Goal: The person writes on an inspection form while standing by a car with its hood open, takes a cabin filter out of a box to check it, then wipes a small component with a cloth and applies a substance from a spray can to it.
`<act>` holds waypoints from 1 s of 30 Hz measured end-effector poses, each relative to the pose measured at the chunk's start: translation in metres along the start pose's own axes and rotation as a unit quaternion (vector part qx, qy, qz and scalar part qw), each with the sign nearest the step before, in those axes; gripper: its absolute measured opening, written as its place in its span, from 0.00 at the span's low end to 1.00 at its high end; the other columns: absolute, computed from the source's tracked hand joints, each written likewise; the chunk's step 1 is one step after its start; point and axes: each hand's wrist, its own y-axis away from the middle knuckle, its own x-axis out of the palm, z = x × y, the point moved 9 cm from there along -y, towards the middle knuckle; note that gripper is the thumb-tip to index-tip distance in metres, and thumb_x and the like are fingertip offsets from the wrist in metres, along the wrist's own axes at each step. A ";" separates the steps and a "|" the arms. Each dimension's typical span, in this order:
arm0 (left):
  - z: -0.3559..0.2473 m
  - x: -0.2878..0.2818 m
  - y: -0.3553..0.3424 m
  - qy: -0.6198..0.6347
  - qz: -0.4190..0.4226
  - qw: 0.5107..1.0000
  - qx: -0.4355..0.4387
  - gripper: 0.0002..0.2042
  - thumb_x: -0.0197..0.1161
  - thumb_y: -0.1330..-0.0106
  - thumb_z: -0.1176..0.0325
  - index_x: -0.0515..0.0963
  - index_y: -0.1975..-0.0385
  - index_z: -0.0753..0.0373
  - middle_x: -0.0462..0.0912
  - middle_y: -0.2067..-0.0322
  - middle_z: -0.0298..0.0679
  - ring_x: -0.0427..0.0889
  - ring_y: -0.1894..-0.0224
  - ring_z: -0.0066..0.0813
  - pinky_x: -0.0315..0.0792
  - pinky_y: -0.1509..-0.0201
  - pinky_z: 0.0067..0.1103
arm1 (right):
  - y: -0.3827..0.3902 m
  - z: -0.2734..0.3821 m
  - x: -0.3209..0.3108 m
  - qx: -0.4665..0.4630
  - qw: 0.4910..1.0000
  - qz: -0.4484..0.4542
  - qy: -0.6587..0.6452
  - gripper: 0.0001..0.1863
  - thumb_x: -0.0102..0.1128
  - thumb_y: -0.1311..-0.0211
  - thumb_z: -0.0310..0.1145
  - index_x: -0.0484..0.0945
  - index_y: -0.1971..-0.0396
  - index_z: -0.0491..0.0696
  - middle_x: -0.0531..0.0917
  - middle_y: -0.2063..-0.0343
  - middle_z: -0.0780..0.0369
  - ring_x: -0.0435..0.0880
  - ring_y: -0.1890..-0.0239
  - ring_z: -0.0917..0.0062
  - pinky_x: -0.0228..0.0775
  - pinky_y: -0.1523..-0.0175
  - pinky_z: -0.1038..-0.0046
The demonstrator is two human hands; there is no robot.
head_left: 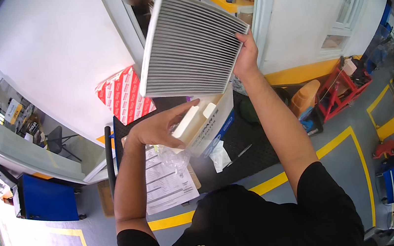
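My right hand (247,55) grips a pleated cabin air filter (191,44) by its right edge. The filter is grey with a white frame, raised and tilted over the far side of the black work surface (219,176). Below it, my left hand (160,127) holds an open white and blue cardboard box (215,126) at its flap end, thumb and fingers on either side. Crumpled clear plastic (174,157) lies under the left hand. Partly beneath the plastic rests a printed sheet (168,186).
A red and white patterned box (126,96) stands at the surface's far left. A white paper scrap (219,157) and a pen (245,152) lie near the white and blue box. To the right is a red cart (344,86); a blue cabinet (50,197) stands left. Someone (139,1) is beyond the doorway.
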 end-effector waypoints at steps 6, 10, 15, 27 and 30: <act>0.019 -0.012 0.005 0.034 -0.043 0.998 0.001 0.41 0.81 0.51 0.75 0.70 0.33 0.70 0.76 0.36 0.46 0.72 0.33 0.36 0.65 0.30 0.31 | -0.003 0.010 0.008 0.018 0.991 0.130 0.026 0.34 0.44 0.45 0.27 0.65 0.33 0.36 0.77 0.41 0.51 0.78 0.40 0.65 0.69 0.31 0.66; 0.034 -0.014 0.006 0.128 -0.109 0.986 -0.016 0.42 0.75 0.45 0.78 0.62 0.29 0.67 0.76 0.38 0.43 0.72 0.35 0.32 0.67 0.32 0.28 | 0.000 0.013 0.007 0.038 0.996 0.075 -0.009 0.35 0.43 0.44 0.28 0.64 0.32 0.36 0.74 0.34 0.50 0.75 0.36 0.61 0.66 0.28 0.65; 0.017 -0.017 0.019 0.112 -0.313 0.938 0.101 0.31 0.66 0.42 0.87 0.63 0.38 0.63 0.70 0.39 0.39 0.67 0.32 0.30 0.63 0.28 0.30 | 0.000 0.009 -0.031 0.043 0.999 -0.010 0.000 0.29 0.45 0.40 0.32 0.71 0.38 0.44 0.79 0.42 0.52 0.77 0.39 0.59 0.68 0.31 0.56; -0.056 0.011 0.045 -0.403 -0.485 0.770 0.101 0.17 0.65 0.46 0.85 0.87 0.60 0.58 0.82 0.52 0.43 0.82 0.58 0.38 0.77 0.56 0.29 | 0.009 -0.012 -0.067 0.100 0.986 -0.031 -0.126 0.31 0.47 0.42 0.30 0.68 0.35 0.49 0.78 0.44 0.55 0.79 0.42 0.60 0.72 0.35 0.54; -0.060 0.010 0.040 -0.474 -0.459 0.751 0.003 0.17 0.65 0.42 0.80 0.83 0.53 0.60 0.82 0.54 0.47 0.83 0.57 0.44 0.80 0.57 0.33 | 0.016 -0.015 -0.070 0.103 0.984 -0.050 -0.135 0.32 0.47 0.42 0.29 0.66 0.34 0.50 0.78 0.44 0.55 0.79 0.42 0.61 0.72 0.34 0.54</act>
